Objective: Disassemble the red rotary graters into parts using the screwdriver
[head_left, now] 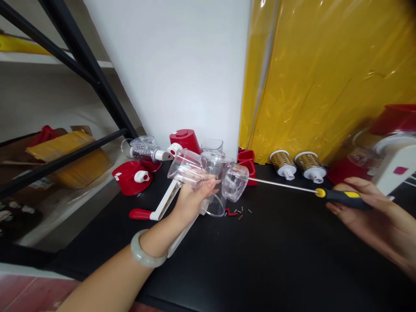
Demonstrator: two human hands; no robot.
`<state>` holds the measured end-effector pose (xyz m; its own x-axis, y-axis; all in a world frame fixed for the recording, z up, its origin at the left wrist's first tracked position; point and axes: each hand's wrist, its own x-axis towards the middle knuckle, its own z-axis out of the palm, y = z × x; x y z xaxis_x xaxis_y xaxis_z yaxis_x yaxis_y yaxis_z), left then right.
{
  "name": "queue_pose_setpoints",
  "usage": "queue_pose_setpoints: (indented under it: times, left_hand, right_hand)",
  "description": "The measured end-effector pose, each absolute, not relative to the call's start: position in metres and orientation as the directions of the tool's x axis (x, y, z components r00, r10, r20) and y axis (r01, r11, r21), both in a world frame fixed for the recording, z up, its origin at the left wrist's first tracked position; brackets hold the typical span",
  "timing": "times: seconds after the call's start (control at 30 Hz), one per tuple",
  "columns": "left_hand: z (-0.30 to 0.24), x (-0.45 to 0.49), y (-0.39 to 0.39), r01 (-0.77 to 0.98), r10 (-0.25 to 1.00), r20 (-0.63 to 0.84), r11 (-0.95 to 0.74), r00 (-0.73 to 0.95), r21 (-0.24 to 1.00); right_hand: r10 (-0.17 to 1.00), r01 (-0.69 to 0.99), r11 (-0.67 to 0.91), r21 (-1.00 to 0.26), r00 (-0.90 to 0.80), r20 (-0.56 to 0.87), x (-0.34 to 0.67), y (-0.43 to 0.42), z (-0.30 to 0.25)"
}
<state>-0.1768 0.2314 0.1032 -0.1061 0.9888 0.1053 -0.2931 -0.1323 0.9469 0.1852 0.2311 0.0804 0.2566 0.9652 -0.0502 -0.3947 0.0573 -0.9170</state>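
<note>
My left hand (pixel 191 199) is closed around a clear plastic grater housing (pixel 235 182), lifted above the black table. A screwdriver (pixel 344 197) with a black and yellow handle lies in my right hand (pixel 373 210), fingers round its grip. Its long shaft points left, and the tip meets the right end of the clear housing; whether it sits in a screw cannot be told. Several small screws (pixel 240 211) and a little red plastic piece (pixel 231 212) are scattered on the tabletop below. A white crank with a red handle (pixel 140 214) rests to the left of my hand.
Red grater bases (pixel 131 178) and a second clear housing (pixel 143 145) stand at the back left. Small red trays (pixel 247 167) and two metal grating drums (pixel 282 164) sit along the back. At right is a red and white grater (pixel 399 147). A black rack post (pixel 107 95) rises left.
</note>
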Motion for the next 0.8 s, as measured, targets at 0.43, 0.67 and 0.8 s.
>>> queue_pose_setpoints:
  times: [0.43, 0.67, 0.8]
  left_hand:
    - [0.105, -0.177, 0.232, -0.273, 0.985, 0.123, -0.152, -0.122, 0.950]
    - [0.104, -0.176, 0.231, -0.251, 0.984, 0.126, -0.155, -0.125, 0.956]
    - [0.105, -0.178, 0.232, -0.245, 0.983, 0.126, -0.157, -0.136, 0.957]
  right_hand:
    - [0.966, -0.209, -0.024, -0.978, 0.248, -0.076, 0.178, 0.228, 0.089]
    - [0.978, -0.267, -0.072, -0.961, 0.170, -0.120, 0.186, 0.229, 0.083]
    - [0.971, -0.173, -0.189, -0.967, 0.112, -0.210, 0.187, 0.231, 0.081]
